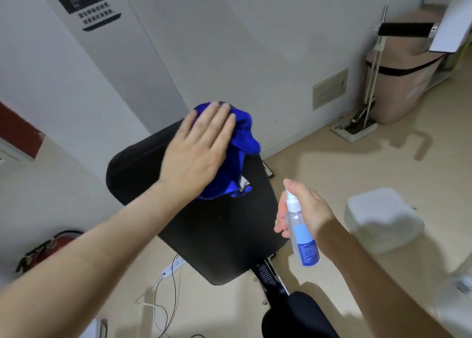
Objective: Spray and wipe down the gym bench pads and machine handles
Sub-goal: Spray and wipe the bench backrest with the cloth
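Note:
A black bench pad point(209, 225) fills the middle of the view. My left hand point(201, 148) lies flat with straight fingers on a blue cloth point(242, 138) and presses it onto the far end of the pad. To the right of the pad, my right hand point(304, 210) grips a clear spray bottle point(302, 235) with a blue label and white nozzle, held upright off the pad. A second black pad point(298, 314) shows at the bottom. A black foam machine handle point(406, 29) juts out at the upper right.
White walls stand close behind the pad. A beige bin point(401, 87) with a broom stands at the right. A white box point(380, 217) sits on the floor right of the bench. White cables point(163, 284) lie under the pad, and a red extinguisher point(48, 248) lies at the left.

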The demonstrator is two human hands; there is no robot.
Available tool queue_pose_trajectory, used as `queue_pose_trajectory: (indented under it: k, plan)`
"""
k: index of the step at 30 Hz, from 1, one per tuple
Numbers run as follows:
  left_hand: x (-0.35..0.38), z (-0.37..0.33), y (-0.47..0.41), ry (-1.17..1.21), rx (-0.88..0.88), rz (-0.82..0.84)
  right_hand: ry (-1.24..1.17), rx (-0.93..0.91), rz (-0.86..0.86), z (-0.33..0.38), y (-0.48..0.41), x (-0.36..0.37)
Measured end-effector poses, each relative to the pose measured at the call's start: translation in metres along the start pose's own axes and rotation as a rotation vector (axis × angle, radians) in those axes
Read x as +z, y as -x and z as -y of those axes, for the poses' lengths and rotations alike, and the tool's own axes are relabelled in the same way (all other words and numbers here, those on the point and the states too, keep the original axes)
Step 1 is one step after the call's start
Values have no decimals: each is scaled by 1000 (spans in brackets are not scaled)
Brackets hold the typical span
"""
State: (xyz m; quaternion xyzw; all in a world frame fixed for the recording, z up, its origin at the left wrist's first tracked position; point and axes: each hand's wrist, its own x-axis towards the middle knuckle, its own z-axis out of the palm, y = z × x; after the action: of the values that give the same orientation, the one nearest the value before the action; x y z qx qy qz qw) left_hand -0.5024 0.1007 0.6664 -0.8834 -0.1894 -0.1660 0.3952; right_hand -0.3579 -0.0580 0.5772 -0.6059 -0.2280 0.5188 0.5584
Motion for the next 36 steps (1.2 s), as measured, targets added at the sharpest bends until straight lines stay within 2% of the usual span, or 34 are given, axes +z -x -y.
queue_pose_trajectory:
  k: [2,5,10,12,14,18,21,23,25,26,29,31,33,36]
  plan:
    - [21,-31,-10,-13,158,26,-2,10,-30,-15,-6,-9]
    - [52,-76,-7,-68,449,166,76,56,-59,-30,-10,-21]
    - [78,-131,19,-119,691,436,55,58,-87,-48,-4,-33]
    - [80,-130,19,-125,745,462,2,47,-123,-51,4,-30]
    - [73,-114,8,-91,694,368,-82,21,-187,-51,11,-26]
    - [45,-59,-24,10,387,39,-300,26,-323,-53,7,-27]
    - [29,-35,-30,61,292,-39,-437,71,-320,-55,3,-24]
    - [22,-43,-27,155,308,52,-442,90,-253,-54,5,-21]
    - [20,-60,-16,320,294,252,-433,86,-205,-51,10,-19]
    - [18,-70,-7,472,227,371,-433,65,-197,-48,12,-19]
    - [0,-93,32,983,-167,750,-457,-33,-206,-36,16,-19]
    - [-17,-111,54,1237,-220,920,-482,-69,-221,-29,16,-15]
    - [-34,-128,66,1359,-170,948,-453,-103,-213,-24,17,-8]
    - [-38,-142,81,1384,-282,786,-440,-172,-141,-22,20,4]
